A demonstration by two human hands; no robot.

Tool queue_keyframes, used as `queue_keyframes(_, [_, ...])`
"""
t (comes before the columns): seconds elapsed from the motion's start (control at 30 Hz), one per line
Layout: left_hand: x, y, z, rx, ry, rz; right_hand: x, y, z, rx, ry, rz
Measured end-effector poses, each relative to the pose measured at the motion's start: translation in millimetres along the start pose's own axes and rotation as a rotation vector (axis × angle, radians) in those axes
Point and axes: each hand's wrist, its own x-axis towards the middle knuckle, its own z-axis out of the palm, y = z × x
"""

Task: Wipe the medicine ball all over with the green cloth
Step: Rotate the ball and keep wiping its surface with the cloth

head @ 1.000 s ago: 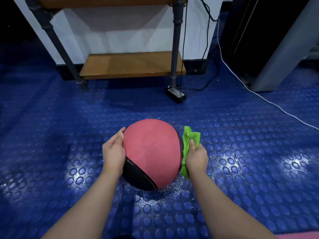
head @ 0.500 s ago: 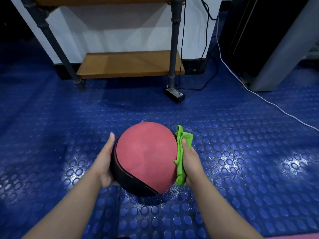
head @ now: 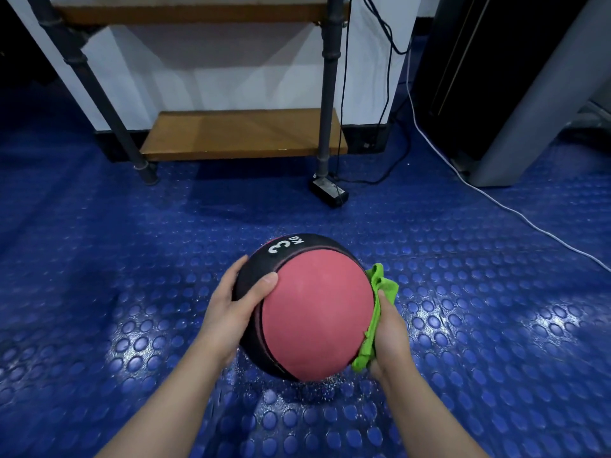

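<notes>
Gripping the ball [head: 317, 312] from its left side, your left hand [head: 231, 312] curls round the black band, with the thumb [head: 264, 284] laid over the edge of the pink panel and the fingers wrapped toward the far side. Your right hand [head: 391, 338] is on the opposite side and holds the green cloth [head: 380, 285] against the ball's right flank. Its thumb lies along the cloth, the lower end of the cloth is bunched in the palm, and the other fingers are hidden behind the fabric. The ball sits between your two hands, low over the blue studded floor [head: 132, 259]; you cannot tell from this view whether its underside touches the floor. The pink panel faces you, and a white "3 KG" mark shows on the black band at the top. Beyond the ball stands a wooden shelf [head: 241, 133] on dark metal legs. A small black box [head: 329, 190] lies by the shelf's right leg, and a white cable [head: 496, 200] runs across the floor on the right.
</notes>
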Motion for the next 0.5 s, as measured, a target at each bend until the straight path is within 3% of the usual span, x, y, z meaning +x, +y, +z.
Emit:
queue_keyframes(0.2, [-3,-5,2,0.238,-0.061,0.188,-2,10,-8,0.015,0.030,0.048])
queue_keyframes(0.5, [-11,-31,-2,0.169,-0.114,0.230,-8,24,-20,0.030,0.034,-0.009])
